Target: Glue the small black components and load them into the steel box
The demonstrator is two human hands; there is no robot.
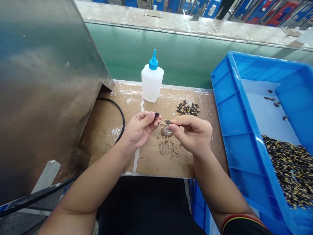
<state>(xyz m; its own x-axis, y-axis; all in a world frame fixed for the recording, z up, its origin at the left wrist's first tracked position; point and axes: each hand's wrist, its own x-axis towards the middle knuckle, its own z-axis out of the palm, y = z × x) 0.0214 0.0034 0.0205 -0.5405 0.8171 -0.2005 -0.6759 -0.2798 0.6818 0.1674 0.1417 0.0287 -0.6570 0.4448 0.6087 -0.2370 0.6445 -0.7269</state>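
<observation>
My left hand (pixel 143 129) pinches a small dark round piece (pixel 156 115) between thumb and fingers. Close by on the right, my right hand (pixel 193 132) grips a small black part with yellowish metal ends (pixel 167 121) in its fingertips. The two held pieces are apart. Below them a small clear round dish (pixel 167 131) stands on the cardboard, partly hidden by my right hand. Just beyond that hand lies a pile of similar black-and-yellow parts (pixel 188 108).
A white squeeze bottle (pixel 152 83) with a blue nozzle stands behind my hands. On the right, a blue crate (pixel 242 137) holds many such parts. A metal housing (pixel 46 81) and a black cable (pixel 122 114) occupy the left. Wet marks spot the cardboard (pixel 151 163).
</observation>
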